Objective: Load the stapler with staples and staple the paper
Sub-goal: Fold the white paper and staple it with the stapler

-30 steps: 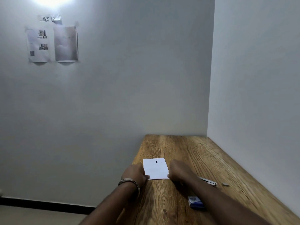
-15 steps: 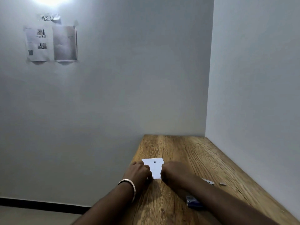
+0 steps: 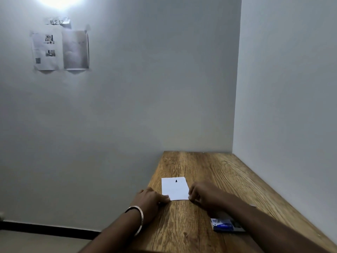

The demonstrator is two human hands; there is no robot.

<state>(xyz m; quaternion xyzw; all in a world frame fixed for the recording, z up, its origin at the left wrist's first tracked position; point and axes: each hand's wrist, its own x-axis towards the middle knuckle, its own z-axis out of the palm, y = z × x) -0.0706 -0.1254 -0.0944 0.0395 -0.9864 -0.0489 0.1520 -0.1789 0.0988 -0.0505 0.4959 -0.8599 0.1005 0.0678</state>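
Note:
A small white paper [image 3: 175, 189] with a dark mark near its far edge lies flat on the wooden table [image 3: 209, 167]. My left hand [image 3: 151, 199] holds its near left corner with the fingertips. My right hand [image 3: 204, 195] pinches its near right corner. A blue and white staple box [image 3: 223, 224] lies on the table under my right forearm, partly hidden by it. The stapler is not visible; my right arm covers the spot right of the paper.
The table stands in a corner, with a grey wall at its far end and another along its right side. Its left edge drops to the floor. Printed sheets [image 3: 60, 50] are taped high on the far wall.
Both hands had closed in over the paper, hiding much of it; now they have spread apart to its near corners. The metal pieces seen right of the paper are now behind my right arm.

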